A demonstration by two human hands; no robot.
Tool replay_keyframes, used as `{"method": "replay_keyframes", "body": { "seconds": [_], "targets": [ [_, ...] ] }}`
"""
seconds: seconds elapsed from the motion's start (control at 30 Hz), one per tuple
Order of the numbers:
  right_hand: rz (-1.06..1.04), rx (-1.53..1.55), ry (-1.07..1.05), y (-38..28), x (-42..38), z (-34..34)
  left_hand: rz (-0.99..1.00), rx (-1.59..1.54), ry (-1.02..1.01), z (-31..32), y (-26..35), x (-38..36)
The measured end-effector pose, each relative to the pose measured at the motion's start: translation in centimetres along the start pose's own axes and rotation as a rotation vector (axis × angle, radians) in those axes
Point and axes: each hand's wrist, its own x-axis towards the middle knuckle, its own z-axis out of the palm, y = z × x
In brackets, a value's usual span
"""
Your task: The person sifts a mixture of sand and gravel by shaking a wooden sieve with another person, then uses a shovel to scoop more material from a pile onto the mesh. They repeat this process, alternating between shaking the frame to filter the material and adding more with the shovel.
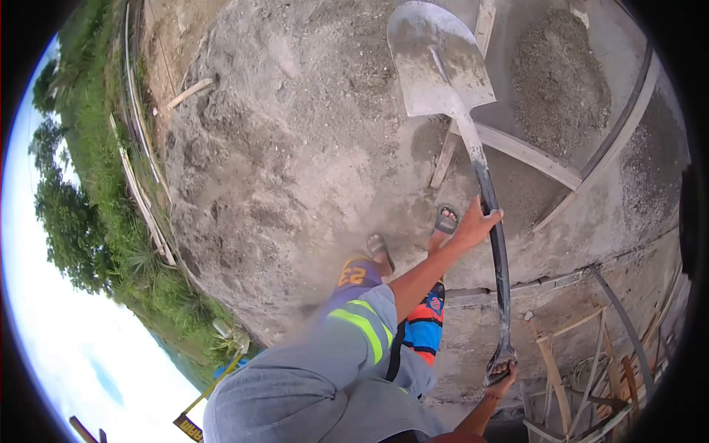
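Both my hands are on a long shovel with a dark shaft and a grey, dirt-smeared blade. My left hand is closed round the upper shaft, on the blade side. At the other end, my right hand grips the D-shaped handle. The blade points away from me and overlaps the wooden planks in this view; only smears and a thin layer of grey material show on it. Beyond it to the right is a heap of grey sand or gravel mix.
A wooden plank and a long curved board border the heap. A large grey mound rises on the left. Sticks and wooden pieces stand at lower right, past a ledge. My sandalled feet are close to the planks.
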Motion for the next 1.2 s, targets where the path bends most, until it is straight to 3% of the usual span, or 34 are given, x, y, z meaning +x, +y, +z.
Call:
{"method": "replay_keyframes", "body": {
  "seconds": [0.07,0.13,0.27,0.33,0.4,0.47,0.5,0.53,0.6,0.63,0.73,0.87,0.9,0.93,1.0,1.07,1.13,1.2],
  "targets": [
    [-0.191,-0.204,0.061,-5.4,-3.2,-1.4,-0.191,-0.417,-0.019,-1.9,-2.4,-3.8],
    [-0.215,-0.441,-0.015,-11.5,-6.2,1.5,-0.347,-0.657,0.081,-4.3,-6.8,-6.6],
    [-0.336,-0.795,-0.189,-12.8,-7.4,17.1,-0.477,-0.983,0.373,-13.4,-11.7,-9.0],
    [-0.255,-0.881,-0.35,-5.4,-6.7,28.2,-0.381,-1.204,0.377,-21.3,-17.9,-7.8],
    [-0.313,-0.948,-0.573,9.5,-7.1,39.0,-0.196,-1.109,0.566,-32.5,-22.0,-7.0],
    [-0.36,-1.099,-0.8,27.8,-5.9,44.6,-0.089,-1.145,0.722,-45.4,-23.4,-8.2],
    [-0.225,-0.952,-0.896,35.9,-5.2,46.6,0.009,-1.172,0.788,-51.0,-24.7,-9.4],
    [-0.233,-1.01,-0.981,41.4,-5.6,48.6,0.052,-1.151,0.84,-56.0,-26.1,-10.2],
    [-0.274,-1.055,-0.929,45.7,-3.9,50.5,-0.025,-0.966,0.839,-60.8,-28.3,-10.7],
    [-0.271,-1.04,-0.866,45.3,-2.2,50.8,-0.042,-0.864,0.795,-60.6,-29.2,-9.1],
    [-0.376,-1.038,-0.923,45.5,2.4,50.2,0.222,-1.123,0.896,-56.6,-31.2,-4.9],
    [-0.4,-1.094,-0.9,44.8,6.5,49.6,0.052,-1.34,0.834,-47.2,-33.7,-4.6],
    [-0.365,-1.044,-0.973,45.2,8.7,48.9,0.044,-1.249,0.705,-44.1,-35.3,-4.6],
    [-0.344,-1.266,-1.025,42.8,6.5,49.9,0.024,-1.165,0.558,-40.1,-37.3,-5.0],
    [-0.385,-1.043,-1.153,40.3,6.6,48.0,0.28,-1.284,0.357,-31.4,-37.8,-3.9],
    [-0.489,-0.974,-1.062,35.3,10.4,43.9,0.062,-1.671,0.362,-23.2,-31.9,-2.8],
    [-0.631,-1.142,-0.885,30.2,18.3,37.2,-0.214,-1.303,0.341,-18.7,-32.7,0.7],
    [-0.519,-1.12,-0.416,23.9,27.5,28.9,-0.459,-0.199,0.211,-16.4,-41.4,3.6]
  ]
}}
